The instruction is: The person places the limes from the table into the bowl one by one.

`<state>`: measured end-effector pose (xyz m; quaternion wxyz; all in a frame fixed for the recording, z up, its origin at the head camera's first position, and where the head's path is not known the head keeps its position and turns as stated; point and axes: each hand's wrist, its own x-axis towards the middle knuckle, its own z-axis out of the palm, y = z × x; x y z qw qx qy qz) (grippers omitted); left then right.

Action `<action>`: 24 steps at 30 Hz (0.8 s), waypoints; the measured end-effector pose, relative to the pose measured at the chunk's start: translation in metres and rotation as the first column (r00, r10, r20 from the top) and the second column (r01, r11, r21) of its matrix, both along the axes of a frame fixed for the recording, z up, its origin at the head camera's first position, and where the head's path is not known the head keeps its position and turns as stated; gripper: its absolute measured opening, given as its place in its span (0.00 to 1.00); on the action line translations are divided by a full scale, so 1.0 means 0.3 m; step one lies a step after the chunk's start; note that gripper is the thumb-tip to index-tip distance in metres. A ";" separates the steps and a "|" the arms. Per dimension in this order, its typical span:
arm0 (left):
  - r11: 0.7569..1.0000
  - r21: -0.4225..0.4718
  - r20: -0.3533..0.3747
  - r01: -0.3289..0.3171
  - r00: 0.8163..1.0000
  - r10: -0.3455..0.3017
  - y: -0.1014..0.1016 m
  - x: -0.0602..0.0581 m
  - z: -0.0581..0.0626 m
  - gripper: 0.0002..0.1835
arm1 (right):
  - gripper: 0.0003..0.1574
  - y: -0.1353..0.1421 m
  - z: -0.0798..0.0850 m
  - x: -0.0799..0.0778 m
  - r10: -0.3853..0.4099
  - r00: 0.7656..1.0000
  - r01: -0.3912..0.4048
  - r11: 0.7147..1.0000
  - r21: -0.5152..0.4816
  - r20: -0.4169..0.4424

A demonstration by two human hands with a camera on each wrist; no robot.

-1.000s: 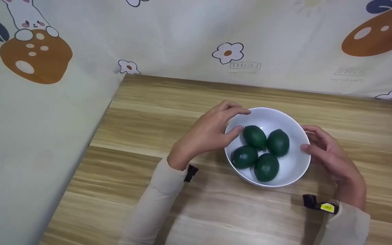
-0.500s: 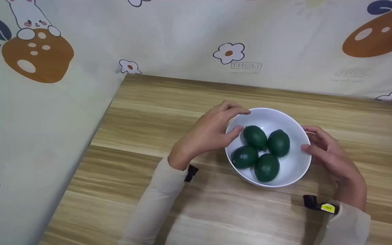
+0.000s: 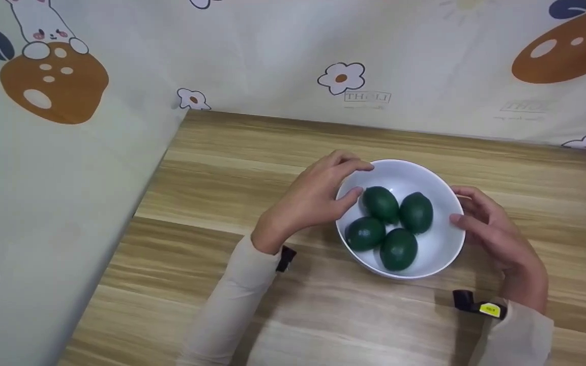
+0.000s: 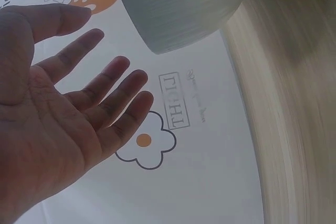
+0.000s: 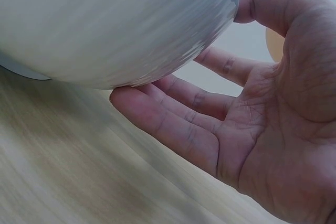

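A white bowl (image 3: 440, 249) stands over the wooden table, right of centre in the head view. Several dark green limes (image 3: 399, 249) lie bunched inside it. My right hand (image 3: 499, 236) holds the bowl's right side, thumb at the rim and fingers spread under the curved outer wall, as the right wrist view shows. At the upper left rim hovers my left hand (image 3: 316, 193), its thumb and forefinger reaching over the edge in the head view. The left wrist view shows that hand (image 4: 58, 108) with loosely spread fingers, apart from the bowl (image 4: 184, 9).
The wood-grain table (image 3: 196, 193) meets a patterned white sheet (image 3: 272, 61) at the back and left. Printed flowers, strawberries and a rabbit decorate it. A black wrist camera (image 3: 476, 305) sits at the right cuff, another strap (image 3: 286, 258) at the left.
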<state>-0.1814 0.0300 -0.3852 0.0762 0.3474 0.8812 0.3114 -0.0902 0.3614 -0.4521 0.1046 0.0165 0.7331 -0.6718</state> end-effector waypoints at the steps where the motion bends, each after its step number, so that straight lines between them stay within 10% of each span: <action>1: 1.000 -0.002 0.000 0.000 1.000 0.000 -0.002 0.000 -0.001 0.23 | 0.25 -0.003 -0.001 0.000 -0.002 1.000 0.002 1.000 -0.003 0.000; 24: 1.000 -0.023 -0.023 -0.013 1.000 0.012 -0.009 0.008 -0.018 0.23 | 0.27 -0.006 -0.010 -0.004 0.004 1.000 -0.004 1.000 0.008 0.013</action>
